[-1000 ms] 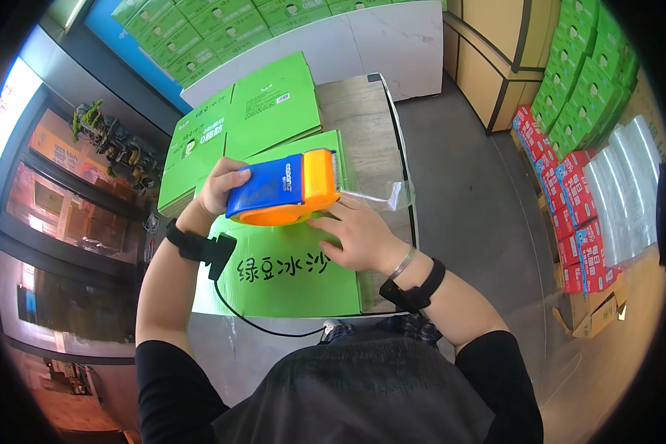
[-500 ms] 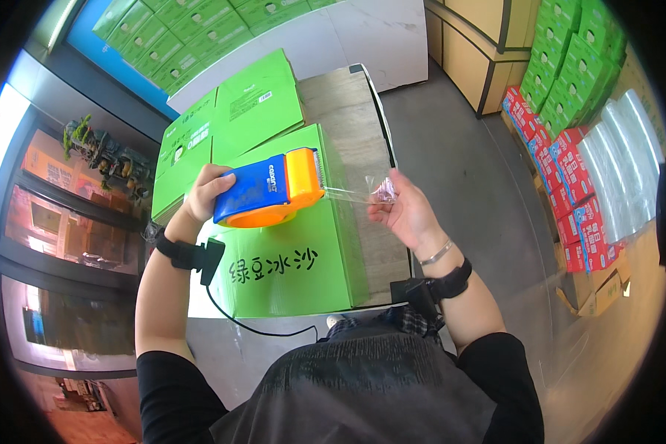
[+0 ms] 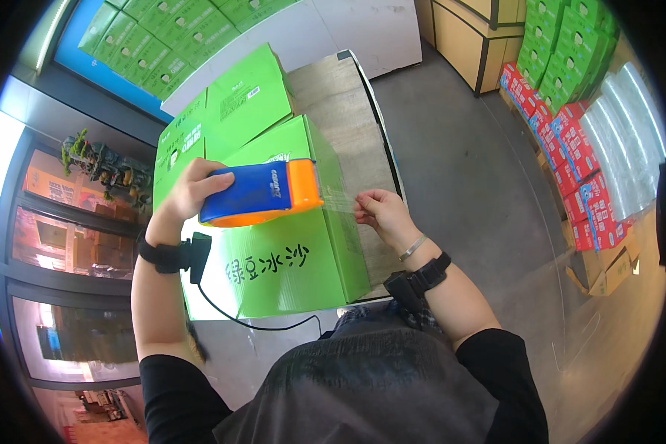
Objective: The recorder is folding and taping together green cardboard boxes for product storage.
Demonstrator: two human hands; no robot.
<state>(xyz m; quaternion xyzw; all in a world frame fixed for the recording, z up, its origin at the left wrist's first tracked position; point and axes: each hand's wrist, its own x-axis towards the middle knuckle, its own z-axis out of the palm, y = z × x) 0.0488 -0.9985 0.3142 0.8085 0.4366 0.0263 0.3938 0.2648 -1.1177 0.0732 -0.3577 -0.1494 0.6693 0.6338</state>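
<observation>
My left hand is wrapped round the back of a blue and orange tape dispenser, held above a green cardboard box with black handwriting on it. From the dispenser's orange front end a short strip of clear tape stretches to the right. Its free end is pinched between the fingertips of my right hand, which hovers by the right side of the box. More green boxes lie just behind this one on the same table.
The table's wood-look top shows right of the boxes. On the right stand red cartons, stacked green cartons and clear plastic rolls. A counter is at the back; a glazed frame lies along the left.
My right hand has moved slightly left and down, its fingers now closer together on the tape. The tape dispenser has shifted a little left with my left hand.
</observation>
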